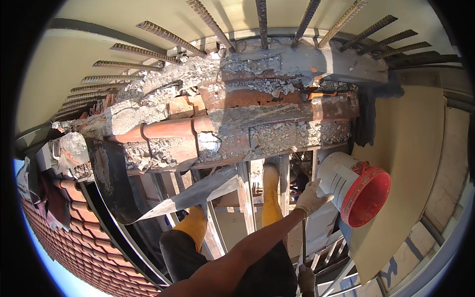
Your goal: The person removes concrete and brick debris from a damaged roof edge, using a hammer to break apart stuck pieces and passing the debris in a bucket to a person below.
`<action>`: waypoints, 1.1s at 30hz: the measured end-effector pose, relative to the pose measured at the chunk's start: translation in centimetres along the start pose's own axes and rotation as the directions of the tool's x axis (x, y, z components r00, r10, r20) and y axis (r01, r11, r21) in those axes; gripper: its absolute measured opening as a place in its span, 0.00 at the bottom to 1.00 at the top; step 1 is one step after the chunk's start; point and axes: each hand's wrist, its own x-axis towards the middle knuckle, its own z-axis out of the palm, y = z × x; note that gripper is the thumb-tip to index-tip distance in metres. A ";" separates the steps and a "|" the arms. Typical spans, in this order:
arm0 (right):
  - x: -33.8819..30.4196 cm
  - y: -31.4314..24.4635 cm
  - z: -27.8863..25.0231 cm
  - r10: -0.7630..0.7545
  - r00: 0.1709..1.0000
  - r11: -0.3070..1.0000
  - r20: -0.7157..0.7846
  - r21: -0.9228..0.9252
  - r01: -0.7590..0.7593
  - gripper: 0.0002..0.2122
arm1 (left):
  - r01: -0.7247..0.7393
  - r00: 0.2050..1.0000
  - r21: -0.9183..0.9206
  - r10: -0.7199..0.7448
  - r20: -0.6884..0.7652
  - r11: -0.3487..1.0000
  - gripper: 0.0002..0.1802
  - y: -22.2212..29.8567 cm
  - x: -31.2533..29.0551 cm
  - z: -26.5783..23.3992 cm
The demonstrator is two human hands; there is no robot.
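My left hand [314,198], in a pale work glove, reaches across to the right with thumb and fingers apart, and nothing shows in it. It is beside a white bucket [341,178] with a red rim, tipped on its side with its mouth toward the lower right. Whether the glove touches the bucket I cannot tell. Near the bottom edge my right hand [307,281], gloved and in shade, is closed around a thin dark rod [304,240]. The rod's upper end passes behind my left wrist.
A broken concrete and brick ledge [277,136] spans the front, with rebar [210,22] jutting beyond it. A pointed grey sheet [198,190] lies across metal beams [246,190] with gaps below. My yellow boots [271,195] are among these beams. Roof tiles [94,237] slope away left.
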 end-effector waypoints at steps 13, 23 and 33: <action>0.8 -36.2 -11.8 -0.762 0.589 0.606 0.267 -0.022 0.795 0.16 | -0.329 0.916 0.776 0.383 0.123 0.539 0.45 9.3 -26.4 -23.1; 29.4 -47.7 -18.8 -0.580 0.810 0.810 -0.088 0.043 0.585 0.21 | 0.385 0.916 0.654 -0.185 -0.355 0.651 0.33 -1.1 -36.5 -29.2; 71.5 -45.5 -15.8 -0.286 0.874 0.958 -0.394 -0.085 0.274 0.33 | 0.831 0.414 -0.030 -0.655 -0.632 0.555 0.27 0.2 -49.8 -29.1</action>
